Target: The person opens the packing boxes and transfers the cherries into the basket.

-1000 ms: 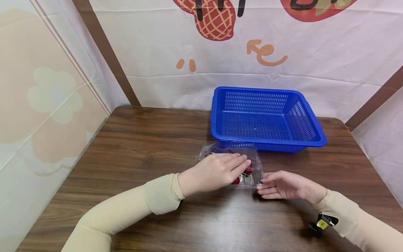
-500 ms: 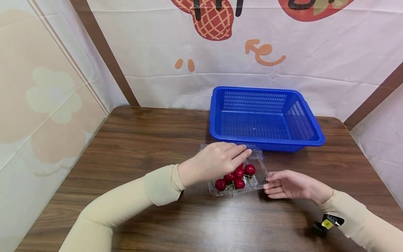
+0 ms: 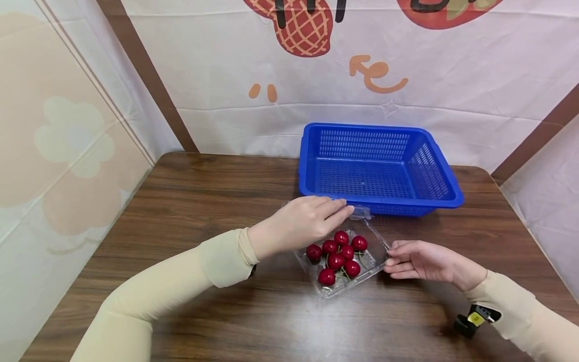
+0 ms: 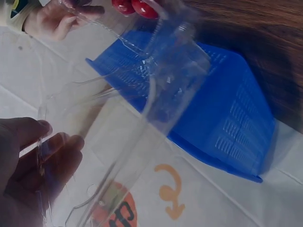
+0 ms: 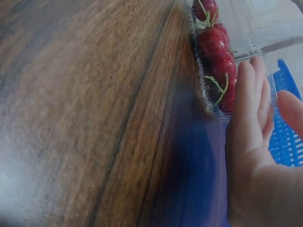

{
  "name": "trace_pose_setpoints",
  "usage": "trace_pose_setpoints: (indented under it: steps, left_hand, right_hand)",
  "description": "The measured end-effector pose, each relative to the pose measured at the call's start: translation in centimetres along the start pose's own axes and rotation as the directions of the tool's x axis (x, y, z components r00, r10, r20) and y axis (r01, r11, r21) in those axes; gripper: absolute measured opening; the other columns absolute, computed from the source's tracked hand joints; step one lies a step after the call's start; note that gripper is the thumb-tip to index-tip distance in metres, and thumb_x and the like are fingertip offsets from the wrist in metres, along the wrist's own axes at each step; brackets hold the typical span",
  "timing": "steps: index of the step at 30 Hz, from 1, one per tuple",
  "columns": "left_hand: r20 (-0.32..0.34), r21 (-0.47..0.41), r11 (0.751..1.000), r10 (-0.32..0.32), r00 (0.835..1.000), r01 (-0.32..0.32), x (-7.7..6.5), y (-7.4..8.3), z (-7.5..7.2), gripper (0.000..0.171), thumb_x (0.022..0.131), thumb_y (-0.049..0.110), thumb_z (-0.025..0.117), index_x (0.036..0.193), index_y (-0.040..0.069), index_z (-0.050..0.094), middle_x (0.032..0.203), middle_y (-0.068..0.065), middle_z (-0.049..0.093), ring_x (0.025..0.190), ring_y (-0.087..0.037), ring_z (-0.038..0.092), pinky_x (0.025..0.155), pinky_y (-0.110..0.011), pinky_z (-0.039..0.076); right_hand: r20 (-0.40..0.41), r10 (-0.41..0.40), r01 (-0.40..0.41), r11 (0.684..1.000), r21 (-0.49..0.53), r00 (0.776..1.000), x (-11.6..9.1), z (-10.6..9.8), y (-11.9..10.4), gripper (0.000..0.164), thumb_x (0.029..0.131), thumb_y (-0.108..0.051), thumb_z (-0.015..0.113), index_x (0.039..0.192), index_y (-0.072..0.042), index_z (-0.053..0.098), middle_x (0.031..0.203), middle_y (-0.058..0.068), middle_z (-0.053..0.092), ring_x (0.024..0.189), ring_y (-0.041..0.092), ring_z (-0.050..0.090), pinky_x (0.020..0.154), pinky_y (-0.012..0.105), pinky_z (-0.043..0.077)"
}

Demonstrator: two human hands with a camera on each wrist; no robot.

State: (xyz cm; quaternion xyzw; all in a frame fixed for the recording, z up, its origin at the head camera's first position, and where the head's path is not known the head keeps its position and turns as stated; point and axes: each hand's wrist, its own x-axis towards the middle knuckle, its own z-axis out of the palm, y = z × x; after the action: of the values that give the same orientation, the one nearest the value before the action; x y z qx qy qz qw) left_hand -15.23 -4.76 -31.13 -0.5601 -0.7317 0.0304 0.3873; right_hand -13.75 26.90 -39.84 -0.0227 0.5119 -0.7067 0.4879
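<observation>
At far left hangs a pale cloth (image 3: 27, 166) printed with a faint flower (image 3: 74, 136). Next, a cream sleeve (image 3: 181, 279) reaches across the brown table (image 3: 203, 201) to the left hand (image 3: 304, 219), which pinches the edge of a raised clear lid (image 3: 360, 212) between thumb and fingers. Below and to the right of that hand, the clear plastic box (image 3: 368, 261) sits at an angle near the table's middle, with red cherries (image 3: 335, 261) on green stems bunched inside; eight show. Behind it stands a blue basket (image 3: 420, 203) with slotted sides. The right hand (image 3: 420, 260) holds the box's right corner, fingers nearly straight outside, thumb opposite. On that wrist is a black strap (image 3: 484, 314) with a yellow label.
</observation>
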Motion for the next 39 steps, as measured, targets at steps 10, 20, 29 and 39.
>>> trace_pose_setpoints:
  steps: [10,20,29,39]
  left_hand:
    - [-0.011,-0.01,1.0,-0.02,1.0,0.02,-0.3,-0.1,-0.3,0.026,0.089,0.005,0.062,0.115,0.005,0.067,0.106,-0.01,0.071,0.092,-0.018,0.069,0.084,-0.028,0.055]
    - [0.02,-0.071,0.994,-0.078,0.997,0.079,-1.1,-0.7,-1.1,0.029,0.087,0.002,0.063,0.116,0.005,0.067,0.106,-0.01,0.071,0.092,-0.019,0.069,0.081,-0.028,0.056]
    - [0.026,-0.186,0.971,-0.147,0.989,0.149,-2.8,-1.2,-1.3,0.032,0.085,0.002,0.066,0.116,0.004,0.066,0.108,-0.01,0.07,0.095,-0.019,0.069,0.081,-0.028,0.056]
    - [-0.017,-0.191,0.966,-0.182,0.983,0.176,-4.2,-1.2,-1.0,0.031,0.081,0.007,0.07,0.112,0.002,0.068,0.101,-0.008,0.073,0.088,-0.015,0.07,0.075,-0.025,0.057]
  right_hand:
    - [-0.025,-0.025,0.025,0.999,-0.027,0.999,-0.3,-0.3,-0.3,0.018,0.099,-0.007,0.042,0.093,-0.016,0.056,0.093,0.002,0.069,0.093,0.015,0.068,0.094,0.035,0.051]
    - [-0.066,-0.036,0.027,0.991,-0.131,0.997,-0.5,-0.5,-0.8,0.019,0.099,-0.01,0.043,0.093,-0.015,0.06,0.09,-0.001,0.069,0.088,0.01,0.068,0.089,0.03,0.054]
    - [-0.152,-0.05,0.02,0.981,-0.193,0.987,-1.1,-1.2,-1.8,0.017,0.099,-0.013,0.046,0.095,-0.017,0.062,0.088,-0.004,0.068,0.086,0.007,0.066,0.087,0.026,0.054]
    - [-0.206,-0.081,0.042,0.981,-0.19,0.975,-1.0,-1.7,-2.4,0.016,0.098,-0.013,0.049,0.098,-0.016,0.065,0.089,-0.005,0.068,0.085,0.007,0.066,0.086,0.025,0.054]
